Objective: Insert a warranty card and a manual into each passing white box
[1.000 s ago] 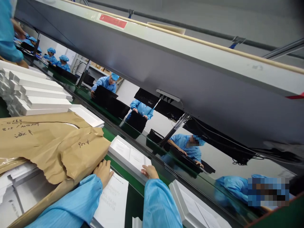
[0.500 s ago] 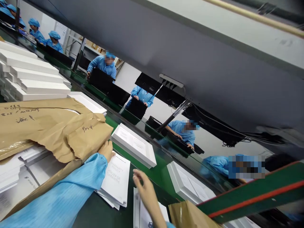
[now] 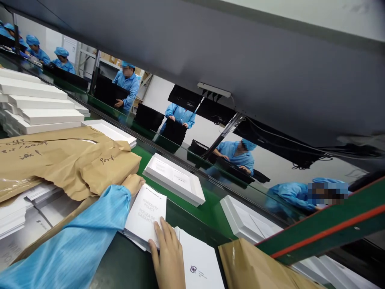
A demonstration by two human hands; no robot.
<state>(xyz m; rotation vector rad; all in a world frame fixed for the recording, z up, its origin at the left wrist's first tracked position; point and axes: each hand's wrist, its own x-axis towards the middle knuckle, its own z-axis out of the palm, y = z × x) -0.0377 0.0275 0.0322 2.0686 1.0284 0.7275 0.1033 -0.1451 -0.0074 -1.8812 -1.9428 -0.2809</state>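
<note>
A stack of white warranty policy booklets (image 3: 147, 208) lies on the dark green bench in front of me. My left hand (image 3: 134, 185) is closed at the stack's upper left edge, its fingers curled against the side and partly hidden. Over the stack's lower right corner is my right hand (image 3: 169, 251), open, with fingers stretched out and fingertips at the top booklet. Just right of that hand lies a second stack of white booklets with a dark logo (image 3: 198, 263).
Left is a torn brown paper package (image 3: 60, 154) with more booklets; behind it, stacked white box lids (image 3: 45, 102). White trays (image 3: 174, 178) with papers sit on the green conveyor. A brown package (image 3: 249, 265) and a green beam (image 3: 325, 220) stand right. Co-workers in blue work opposite.
My right hand has moved left from above the logo booklets onto the warranty stack. My left hand stays at its edge. The trays have shifted slightly right in view.
</note>
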